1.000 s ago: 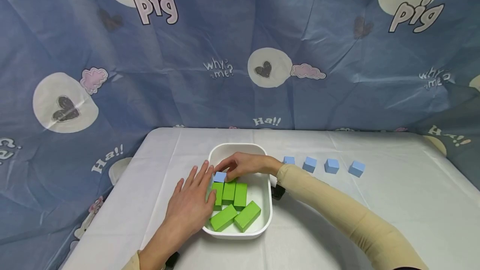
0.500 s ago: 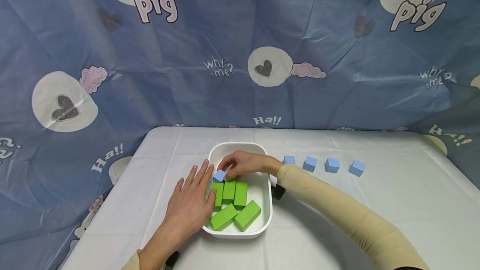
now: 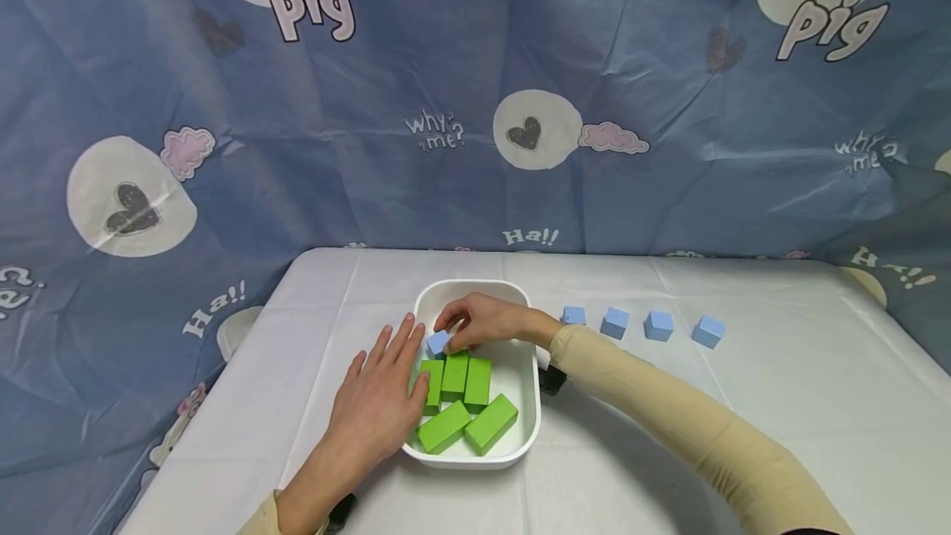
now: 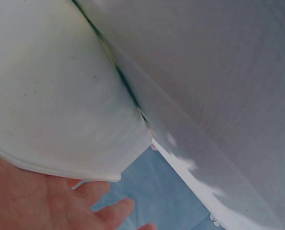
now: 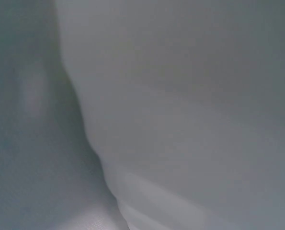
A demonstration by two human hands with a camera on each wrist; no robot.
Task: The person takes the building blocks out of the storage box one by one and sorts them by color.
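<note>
In the head view a small blue cube (image 3: 437, 343) is tilted at the left inside of a white tub (image 3: 532, 419), behind several green blocks (image 3: 455, 376). My right hand (image 3: 486, 320) reaches over the tub's right rim and pinches this cube between thumb and fingers. Fingers spread and straight, my left hand (image 3: 380, 404) rests over the left rim, its thumb overlapping the leftmost green block. The left wrist view has the same hand (image 4: 51, 206) beside the tub's outer wall (image 4: 61, 105). Only a blurred white tub wall (image 5: 180, 120) fills most of the right wrist view.
A row of blue cubes (image 3: 658, 326) lies on the white-covered table (image 3: 743, 419) to the right of the tub, close behind the right forearm. A blue printed curtain (image 3: 416, 205) hangs behind the table and down its left side.
The blue cube in my right hand has turned from lying square to a tilt and shifted slightly right. My left hand and the green blocks stay in place.
</note>
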